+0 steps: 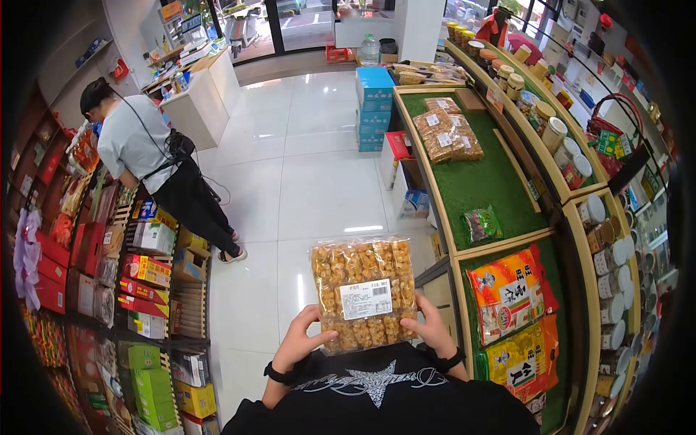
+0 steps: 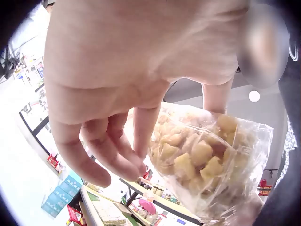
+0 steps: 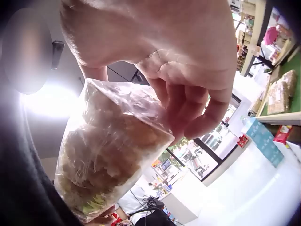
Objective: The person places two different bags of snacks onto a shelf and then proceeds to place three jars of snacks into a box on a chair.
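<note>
A clear plastic bag of golden puffed snack pieces (image 1: pixel 355 272), with a white printed label (image 1: pixel 366 299), is held up in front of the black shirt. My left hand (image 1: pixel 299 339) grips its lower left corner, thumb on the front face. At the lower right corner my right hand (image 1: pixel 433 330) pinches it the same way. In the left wrist view the bag (image 2: pixel 202 155) lies between thumb and fingers of the left hand (image 2: pixel 136 61). The right wrist view shows the right hand (image 3: pixel 160 52) holding the bag's edge (image 3: pixel 108 146).
Green-lined display bins (image 1: pixel 471 196) with snack bags stand at the right, beside jars (image 1: pixel 554 134). Shelves of boxed goods (image 1: pixel 148 268) line the left, where a person in a light shirt (image 1: pixel 148 134) bends over. Blue boxes (image 1: pixel 374 109) are stacked beyond the tiled floor (image 1: pixel 312 181).
</note>
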The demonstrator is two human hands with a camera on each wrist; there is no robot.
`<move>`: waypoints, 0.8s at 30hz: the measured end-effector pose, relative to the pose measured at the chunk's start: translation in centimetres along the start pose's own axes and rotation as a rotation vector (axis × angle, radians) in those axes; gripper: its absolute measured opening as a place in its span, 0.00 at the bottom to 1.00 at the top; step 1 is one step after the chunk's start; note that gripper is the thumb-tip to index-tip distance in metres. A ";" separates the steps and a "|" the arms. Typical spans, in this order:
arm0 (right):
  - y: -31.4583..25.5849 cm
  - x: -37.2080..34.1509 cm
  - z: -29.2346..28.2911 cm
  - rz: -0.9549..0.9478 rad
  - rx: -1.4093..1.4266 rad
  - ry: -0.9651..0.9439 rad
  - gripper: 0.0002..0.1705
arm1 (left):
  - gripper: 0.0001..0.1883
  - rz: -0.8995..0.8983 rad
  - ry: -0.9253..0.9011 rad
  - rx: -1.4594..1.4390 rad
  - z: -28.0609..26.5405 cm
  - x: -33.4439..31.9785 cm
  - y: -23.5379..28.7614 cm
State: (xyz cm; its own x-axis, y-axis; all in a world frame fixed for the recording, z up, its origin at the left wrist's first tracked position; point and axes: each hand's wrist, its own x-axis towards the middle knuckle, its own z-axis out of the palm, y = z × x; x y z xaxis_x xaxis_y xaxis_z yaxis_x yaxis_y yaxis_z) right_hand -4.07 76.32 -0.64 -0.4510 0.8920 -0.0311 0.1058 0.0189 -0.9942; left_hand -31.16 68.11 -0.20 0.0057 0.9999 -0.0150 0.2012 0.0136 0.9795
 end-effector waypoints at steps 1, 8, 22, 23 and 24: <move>0.0 1.1 -0.2 -0.002 0.012 -0.019 0.39 | 0.21 -0.011 -0.001 0.009 -0.2 0.8 -0.2; 0.9 10.5 -2.9 -0.140 -0.073 -0.057 0.39 | 0.25 -0.026 0.106 -0.125 -1.0 9.8 0.5; -1.0 24.5 -14.1 -0.117 -0.088 -0.044 0.41 | 0.22 -0.065 0.151 -0.249 1.4 27.5 2.8; -0.8 24.8 -14.5 -0.100 -0.082 -0.046 0.41 | 0.21 -0.077 0.141 -0.256 1.6 28.1 2.7; -0.6 25.2 -14.8 -0.089 -0.077 -0.046 0.41 | 0.21 -0.082 0.136 -0.261 1.6 28.8 2.4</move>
State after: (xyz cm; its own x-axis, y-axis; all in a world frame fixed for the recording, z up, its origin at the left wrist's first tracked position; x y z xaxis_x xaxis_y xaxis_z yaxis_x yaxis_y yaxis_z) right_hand -2.39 105.49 0.74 -0.5012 0.8639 0.0502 0.1310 0.1331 -0.9824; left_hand -28.95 96.95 1.41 -0.1353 0.9870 -0.0864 -0.0635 0.0784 0.9949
